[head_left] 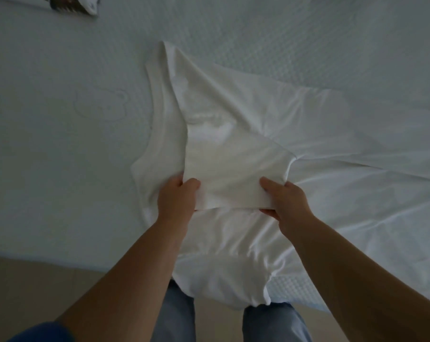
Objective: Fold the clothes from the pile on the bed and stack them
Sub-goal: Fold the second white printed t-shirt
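On the bed [61, 119], both hands [177, 193] [283, 196] pinch the white shirt's [233, 156] lifted edge between them.

Bare forearms [125, 267], light blue jeans [177, 314], perhaps a dark blue sleeve [46, 333] at lower left

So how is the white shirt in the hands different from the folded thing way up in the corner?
The white shirt is spread out and rumpled, while the folded garment lies flat and compact. The shirt is in the grip of the left hand and right hand; nothing touches the folded garment. The shirt looks plain; the folded garment shows a dark print. Both rest on the bed.
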### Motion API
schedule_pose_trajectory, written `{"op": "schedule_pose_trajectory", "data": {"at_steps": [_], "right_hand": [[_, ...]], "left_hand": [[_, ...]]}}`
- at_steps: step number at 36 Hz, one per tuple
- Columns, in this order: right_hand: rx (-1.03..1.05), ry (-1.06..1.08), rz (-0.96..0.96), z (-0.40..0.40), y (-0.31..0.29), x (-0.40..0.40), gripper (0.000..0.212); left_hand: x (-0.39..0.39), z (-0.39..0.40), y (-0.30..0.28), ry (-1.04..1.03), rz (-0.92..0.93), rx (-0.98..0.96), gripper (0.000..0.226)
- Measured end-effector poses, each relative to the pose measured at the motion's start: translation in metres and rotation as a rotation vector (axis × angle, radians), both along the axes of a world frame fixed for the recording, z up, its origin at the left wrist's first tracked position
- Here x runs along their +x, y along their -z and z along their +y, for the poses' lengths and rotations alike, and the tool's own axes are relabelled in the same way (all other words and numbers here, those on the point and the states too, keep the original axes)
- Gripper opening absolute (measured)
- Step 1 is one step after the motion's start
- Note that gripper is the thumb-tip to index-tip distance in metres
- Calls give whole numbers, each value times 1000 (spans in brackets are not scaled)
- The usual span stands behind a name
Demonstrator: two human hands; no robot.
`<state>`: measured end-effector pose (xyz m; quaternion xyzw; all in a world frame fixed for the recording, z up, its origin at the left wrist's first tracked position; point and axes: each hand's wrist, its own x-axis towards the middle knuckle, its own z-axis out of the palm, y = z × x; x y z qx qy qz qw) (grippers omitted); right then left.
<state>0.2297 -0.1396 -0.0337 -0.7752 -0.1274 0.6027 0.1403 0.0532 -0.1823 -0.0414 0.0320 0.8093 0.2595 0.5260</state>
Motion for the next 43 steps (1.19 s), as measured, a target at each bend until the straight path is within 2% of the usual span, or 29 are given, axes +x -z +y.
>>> {"op": "schedule_pose_trajectory", "data": {"at_steps": [2,5,8,11,13,16,20,23,25,26,28,30,33,34,37,39,41,43], "right_hand": [[-20,-50,-6,-3,-1,4,9],[-46,-121,-17,-3,-5,11,13],[-79,-165,-21,0,-15,17,15],[-84,-198,-17,4,-24,22,16],[-86,-195,-14,8,-29,25,16],[-108,-159,6,12,-33,29,19],[-122,-19,247,22,-37,29,20],[-107,109,460,43,-40,25,20],[-69,189,542,61,-40,22,29],[-37,232,565,70,-40,20,31],[27,299,550,87,-37,16,28],[54,318,429,98,-34,11,25],[118,179,207,103,-26,2,16],[179,43,101,101,-24,0,12],[472,-608,-301,93,-16,-6,12],[579,-855,-407,89,-12,-11,16],[600,-944,-436,89,-5,-17,23],[621,-991,-491,95,0,-23,29]], "left_hand": [[-2,-4,-1,52,14,-2,32],[1,-7,-11,85,-42,3,20],[12,-17,-26,166,-218,64,9],[23,-25,-39,280,-360,116,13],[26,-25,-42,220,-410,135,15],[26,-13,-42,-1,-470,125,15],[19,19,-39,-292,-522,139,15],[11,51,-38,-347,-595,159,26],[7,77,-35,-327,-629,201,43],[6,90,-34,-305,-628,226,43],[2,114,-31,-284,-582,247,32],[-1,129,-25,-267,-504,210,27],[-5,132,-19,-161,-248,187,12],[-6,130,-18,-96,-128,210,11],[-22,118,-11,233,383,301,6],[-40,119,-8,327,639,302,16],[-60,128,-3,311,700,244,34],[-76,144,4,368,640,157,47]]}}
